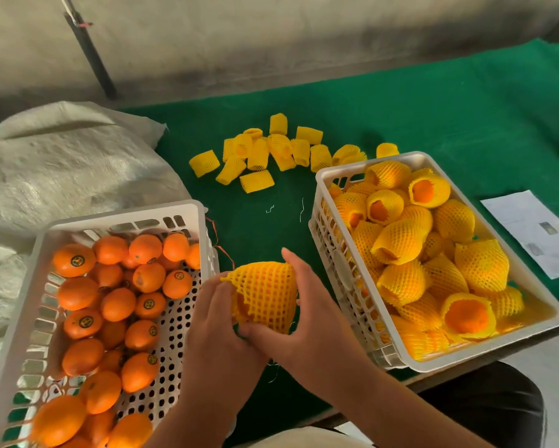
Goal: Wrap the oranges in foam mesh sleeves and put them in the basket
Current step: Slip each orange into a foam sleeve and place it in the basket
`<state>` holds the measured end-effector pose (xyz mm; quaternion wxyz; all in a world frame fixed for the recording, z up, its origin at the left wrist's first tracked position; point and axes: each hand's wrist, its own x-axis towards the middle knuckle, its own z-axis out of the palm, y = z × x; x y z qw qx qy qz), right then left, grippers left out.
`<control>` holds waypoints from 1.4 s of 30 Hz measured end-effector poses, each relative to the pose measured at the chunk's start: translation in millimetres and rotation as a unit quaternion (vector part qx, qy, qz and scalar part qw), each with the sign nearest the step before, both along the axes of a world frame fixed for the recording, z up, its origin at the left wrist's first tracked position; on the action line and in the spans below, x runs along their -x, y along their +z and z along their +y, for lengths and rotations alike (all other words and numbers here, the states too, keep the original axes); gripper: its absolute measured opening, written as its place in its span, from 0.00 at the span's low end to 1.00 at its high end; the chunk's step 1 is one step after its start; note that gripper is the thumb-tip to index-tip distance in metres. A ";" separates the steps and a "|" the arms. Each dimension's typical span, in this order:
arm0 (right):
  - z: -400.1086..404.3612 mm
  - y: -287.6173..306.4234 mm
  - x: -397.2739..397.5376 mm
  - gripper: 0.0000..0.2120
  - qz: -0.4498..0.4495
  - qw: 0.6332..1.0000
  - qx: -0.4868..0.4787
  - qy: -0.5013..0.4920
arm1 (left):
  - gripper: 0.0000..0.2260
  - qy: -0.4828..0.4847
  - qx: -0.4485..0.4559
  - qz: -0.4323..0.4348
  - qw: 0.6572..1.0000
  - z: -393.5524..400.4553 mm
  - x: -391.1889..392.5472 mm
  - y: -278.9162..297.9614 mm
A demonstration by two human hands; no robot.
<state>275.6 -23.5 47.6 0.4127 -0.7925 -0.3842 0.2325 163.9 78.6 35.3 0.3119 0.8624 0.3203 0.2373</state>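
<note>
Both hands hold one orange inside a stretched yellow foam mesh sleeve (267,294) above the green table, between the two baskets. My left hand (215,321) pinches the sleeve's left edge. My right hand (307,318) cups the sleeved orange from the right and below. The white basket on the left (123,221) holds several bare oranges (116,303) with dark stickers. The white basket on the right (342,270) is filled with several sleeved oranges (410,253). A pile of loose yellow sleeves (271,153) lies on the table behind.
A green cloth (433,118) covers the table. A big grey-white sack (61,163) lies at the left, behind the left basket. A sheet of paper (536,231) lies right of the right basket. A dark pole (91,53) leans against the wall.
</note>
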 end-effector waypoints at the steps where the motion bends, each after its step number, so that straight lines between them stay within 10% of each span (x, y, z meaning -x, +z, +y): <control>1: 1.6 -2.3 0.9 0.50 -0.004 1.000 0.003 -0.014 | 0.36 0.001 -0.013 0.029 0.999 -2.1 -1.2 -2.8; 15: -7.0 -18.7 -39.2 0.40 -0.060 0.986 0.013 -0.152 | 0.31 -0.108 0.008 0.026 0.994 -3.5 -4.6 -39.1; 23: -76.8 -5.7 -188.6 0.39 -0.170 0.921 0.038 -0.347 | 0.42 -0.073 -0.084 0.252 0.961 27.7 29.2 -87.8; 33: -111.7 -58.5 -241.5 0.40 -0.232 0.874 0.328 -0.274 | 0.24 -0.066 -0.068 0.232 0.968 28.0 23.2 -101.3; 42: -81.2 -27.1 -197.0 0.31 -0.240 0.924 0.128 -0.268 | 0.20 0.001 -0.018 0.077 0.997 29.6 33.0 -103.6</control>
